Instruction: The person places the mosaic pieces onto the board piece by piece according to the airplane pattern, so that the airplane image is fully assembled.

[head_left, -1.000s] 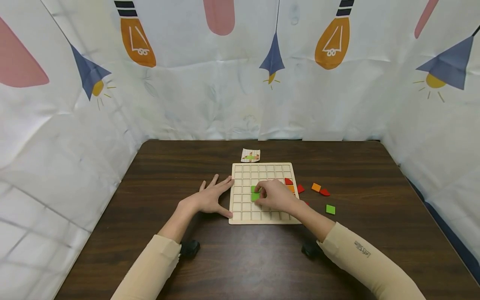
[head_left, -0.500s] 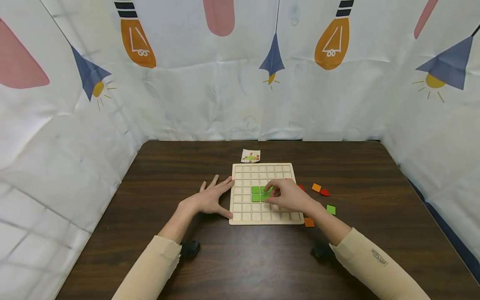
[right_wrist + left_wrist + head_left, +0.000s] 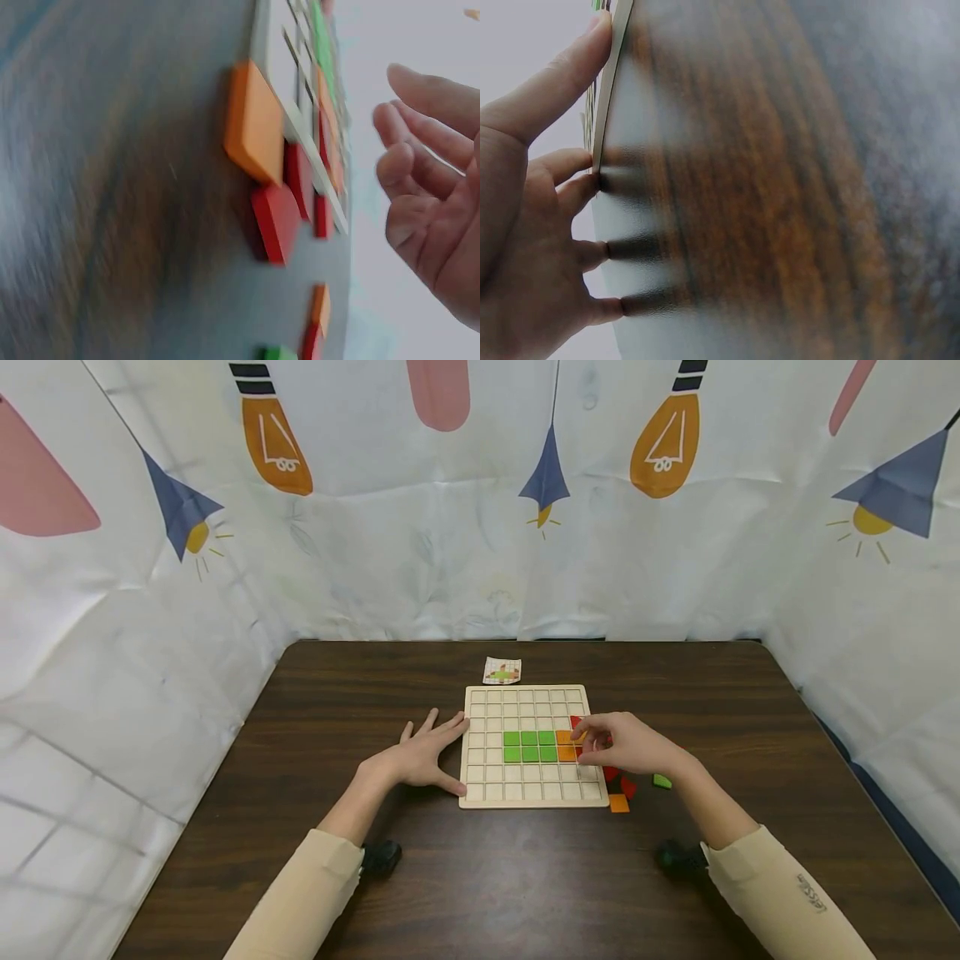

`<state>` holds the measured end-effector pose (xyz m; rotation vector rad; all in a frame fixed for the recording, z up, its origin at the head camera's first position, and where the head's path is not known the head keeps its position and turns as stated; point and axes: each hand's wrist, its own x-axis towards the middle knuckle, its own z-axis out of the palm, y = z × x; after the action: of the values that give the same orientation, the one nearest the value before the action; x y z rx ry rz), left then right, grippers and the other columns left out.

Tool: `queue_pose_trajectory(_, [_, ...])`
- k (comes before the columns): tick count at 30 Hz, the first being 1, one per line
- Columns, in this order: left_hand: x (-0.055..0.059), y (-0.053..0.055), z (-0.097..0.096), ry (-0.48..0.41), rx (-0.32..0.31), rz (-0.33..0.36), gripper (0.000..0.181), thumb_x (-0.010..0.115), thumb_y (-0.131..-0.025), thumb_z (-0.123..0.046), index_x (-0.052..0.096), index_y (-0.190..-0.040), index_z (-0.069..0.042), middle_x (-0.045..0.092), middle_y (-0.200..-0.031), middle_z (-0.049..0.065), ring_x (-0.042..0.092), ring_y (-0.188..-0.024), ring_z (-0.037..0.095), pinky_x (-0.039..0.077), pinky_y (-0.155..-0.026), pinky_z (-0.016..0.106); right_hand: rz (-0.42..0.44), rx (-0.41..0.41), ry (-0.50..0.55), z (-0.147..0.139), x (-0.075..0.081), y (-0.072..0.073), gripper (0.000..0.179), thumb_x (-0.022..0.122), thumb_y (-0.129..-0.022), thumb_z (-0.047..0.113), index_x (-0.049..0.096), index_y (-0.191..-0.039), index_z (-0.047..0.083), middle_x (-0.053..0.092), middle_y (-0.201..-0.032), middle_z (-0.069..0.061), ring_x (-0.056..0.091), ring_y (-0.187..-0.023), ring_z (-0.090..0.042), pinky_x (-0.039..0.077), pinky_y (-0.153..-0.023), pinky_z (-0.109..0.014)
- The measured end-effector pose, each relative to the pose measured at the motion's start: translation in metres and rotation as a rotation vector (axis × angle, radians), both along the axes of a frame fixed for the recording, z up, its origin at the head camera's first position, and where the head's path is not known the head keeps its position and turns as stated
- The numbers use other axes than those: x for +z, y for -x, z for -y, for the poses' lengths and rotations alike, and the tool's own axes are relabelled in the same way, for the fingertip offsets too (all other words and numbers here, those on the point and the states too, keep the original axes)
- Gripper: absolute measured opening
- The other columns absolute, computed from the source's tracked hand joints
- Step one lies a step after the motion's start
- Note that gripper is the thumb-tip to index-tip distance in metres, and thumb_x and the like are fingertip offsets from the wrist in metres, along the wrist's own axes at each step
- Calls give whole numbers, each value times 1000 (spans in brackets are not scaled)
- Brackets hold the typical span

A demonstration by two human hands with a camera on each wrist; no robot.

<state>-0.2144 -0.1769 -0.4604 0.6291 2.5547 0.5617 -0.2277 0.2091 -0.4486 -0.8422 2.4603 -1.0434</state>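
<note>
On my head feed, the right hand [image 3: 630, 743] has slid rightward off the greens [image 3: 529, 753], uncovering their full block and the orange pair [image 3: 566, 752] beside it. I read that as the green part sitting settled, with attention now at the board's right end. The hand grasps nothing that I can see: its fingers curve loosely, and my right wrist feed shows bare fingertips above the tiles. The left hand [image 3: 415, 760] has stayed spread, thumb and fingers against the left edge of the board [image 3: 513, 772] (bracing it, I'd guess), and clutches nothing.

The board is the only holder I see, a grid of cells on the table [image 3: 375, 685]. Six greens fill two rows of three cells, and the oranges occupy the next cells to the right. Some red shows beyond them, partly behind the right fingers, so I cannot count it. Off the board, a loose orange [image 3: 618, 803], a red [image 3: 628, 787] and a green [image 3: 662, 782] lie at its right. Those make me judge the laying unfinished.
</note>
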Motion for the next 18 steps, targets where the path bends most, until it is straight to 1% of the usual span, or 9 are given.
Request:
queue_pose_trajectory(6, [0,0,0,-12,-3,-3,117,85,-80,-55,16,-167,-17,6,-172,4,-11,-154,41,-7,-114,72,37,-33,-10,-27,5,1,23,79,-93,15,71,-112,6,66,-86,0,61,-79,-20,53,-70,-31])
queue_pose_trajectory(8, [0,1,-1,-3,-1,-1,117,84,-80,-56,16,-167,-19,5,-172,2,-11,-155,39,-7,-115,70,43,-49,-19,-34,6,1,23,79,-93,15,71,-112,6,66,-86,0,61,-80,-20,53,-71,-31])
queue_pose_trajectory(13, [-1,1,-1,8,4,2,117,84,-80,-57,15,-167,-20,4,-172,1,-11,-155,38,-7,-116,70,22,-82,-47,-50,4,1,23,77,-94,15,70,-113,4,65,-88,0,61,-81,-21,52,-72,-31])
queue_pose_trajectory(18, [0,0,0,13,2,-6,118,85,-80,-56,16,-167,-19,5,-172,3,-11,-155,39,-7,-115,71,13,-115,-43,-56,0,3,24,76,-94,13,69,-115,3,64,-87,-1,60,-81,-22,52,-70,-31])
